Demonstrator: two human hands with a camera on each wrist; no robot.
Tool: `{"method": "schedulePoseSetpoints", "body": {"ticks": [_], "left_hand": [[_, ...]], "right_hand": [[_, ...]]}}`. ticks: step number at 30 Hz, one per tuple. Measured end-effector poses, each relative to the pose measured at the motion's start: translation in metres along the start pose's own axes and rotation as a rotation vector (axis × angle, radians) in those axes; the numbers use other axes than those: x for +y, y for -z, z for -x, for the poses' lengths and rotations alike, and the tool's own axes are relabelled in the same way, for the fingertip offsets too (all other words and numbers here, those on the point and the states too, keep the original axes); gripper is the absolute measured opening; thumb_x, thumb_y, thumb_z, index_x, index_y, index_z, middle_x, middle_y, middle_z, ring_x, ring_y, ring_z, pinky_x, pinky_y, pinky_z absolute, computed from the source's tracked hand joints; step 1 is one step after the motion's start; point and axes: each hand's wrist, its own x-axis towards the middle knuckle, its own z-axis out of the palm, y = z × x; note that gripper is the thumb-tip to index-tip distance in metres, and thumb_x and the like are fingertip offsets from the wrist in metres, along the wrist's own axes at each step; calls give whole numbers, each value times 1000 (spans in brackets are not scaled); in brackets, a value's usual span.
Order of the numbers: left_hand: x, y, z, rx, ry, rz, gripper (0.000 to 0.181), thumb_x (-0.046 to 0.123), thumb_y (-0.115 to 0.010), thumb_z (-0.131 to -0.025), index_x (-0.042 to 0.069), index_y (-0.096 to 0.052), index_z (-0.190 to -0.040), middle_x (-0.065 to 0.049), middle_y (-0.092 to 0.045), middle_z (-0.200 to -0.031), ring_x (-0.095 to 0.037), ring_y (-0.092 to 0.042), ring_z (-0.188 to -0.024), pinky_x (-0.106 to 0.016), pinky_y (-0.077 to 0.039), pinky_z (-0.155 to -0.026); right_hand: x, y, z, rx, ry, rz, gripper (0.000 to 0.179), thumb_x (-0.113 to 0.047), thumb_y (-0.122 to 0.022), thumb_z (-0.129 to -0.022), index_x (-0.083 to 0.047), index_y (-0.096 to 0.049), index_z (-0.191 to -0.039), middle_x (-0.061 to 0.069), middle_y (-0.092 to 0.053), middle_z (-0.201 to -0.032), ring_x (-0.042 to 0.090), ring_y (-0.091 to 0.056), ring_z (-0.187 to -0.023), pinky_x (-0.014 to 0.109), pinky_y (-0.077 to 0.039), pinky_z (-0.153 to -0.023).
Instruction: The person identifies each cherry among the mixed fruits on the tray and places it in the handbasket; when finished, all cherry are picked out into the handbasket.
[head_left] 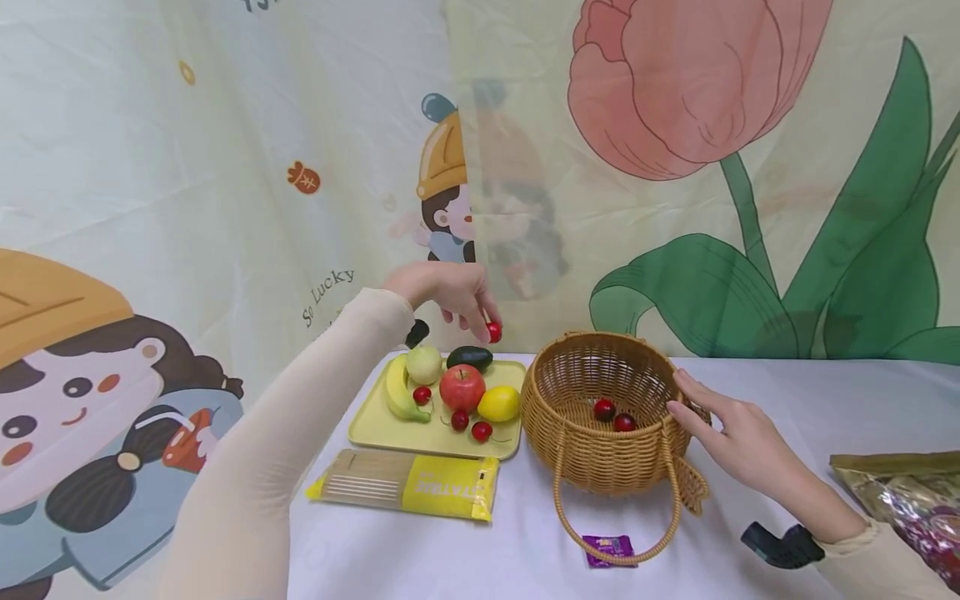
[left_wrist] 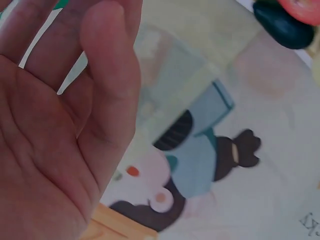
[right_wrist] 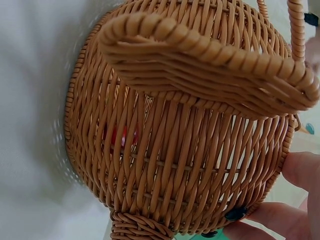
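Observation:
Up above the back right of the yellow tray (head_left: 375, 433), my left hand (head_left: 459, 293) pinches a red cherry (head_left: 493, 332) at its fingertips. The left wrist view shows the palm (left_wrist: 45, 145) and thumb, with the cherry out of sight. Below it on the tray lie a banana (head_left: 399, 387), a pale green round fruit (head_left: 423, 364), a dark green avocado (head_left: 469, 358), a red apple (head_left: 462, 388), a lemon (head_left: 498, 404) and several cherries (head_left: 482, 431). My right hand (head_left: 742, 433) touches the right rim of the wicker basket (head_left: 600, 458), fingers fairly straight. Two cherries (head_left: 624, 422) sit inside.
A yellow-ended noodle packet (head_left: 405, 483) lies before the tray. The basket's handle (head_left: 558, 496) hangs forward over a small purple packet (head_left: 609, 550). At the far right is a shiny bag (head_left: 900, 500). A printed curtain (head_left: 360, 167) hangs behind the table.

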Motion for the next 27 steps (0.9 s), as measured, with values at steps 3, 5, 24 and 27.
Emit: {"method": "schedulePoseSetpoints", "body": {"ticks": [3,5,24,27], "left_hand": [[17,3,-9,3,-40,1,25,26,-81,-90,26,-80,-115,2,-76,-99,-20,-63,-88,-28,-54,-73],[26,3,-17,1,-65,3,25,26,-81,-90,26,-80,-115,3,-75,-98,-19,-63,-87,-29,-54,-72],[73,-40,-109,-41,-207,83,28,25,-81,-90,21,-80,-117,-5,-67,-77,-13,-52,-66,-26,-49,-63],[77,-50,-120,-68,-212,96,26,25,-81,-90,20,-80,-116,-5,-63,-74,-12,-46,-60,-25,-42,-58]], "right_hand": [[0,0,0,1,-3,-3,63,-40,-53,-107,-1,-41,-155,25,-42,-157,55,-47,-136,71,-43,-102],[0,0,-1,1,-2,-5,63,-40,-53,-107,-2,-41,-155,24,-41,-158,55,-47,-136,71,-43,-102],[1,1,2,14,-1,-12,62,-39,-53,-107,-2,-42,-155,25,-42,-157,55,-47,-137,71,-42,-103],[0,0,1,15,2,-13,61,-39,-54,-107,-2,-42,-154,25,-43,-157,54,-47,-136,71,-42,-104]]}}
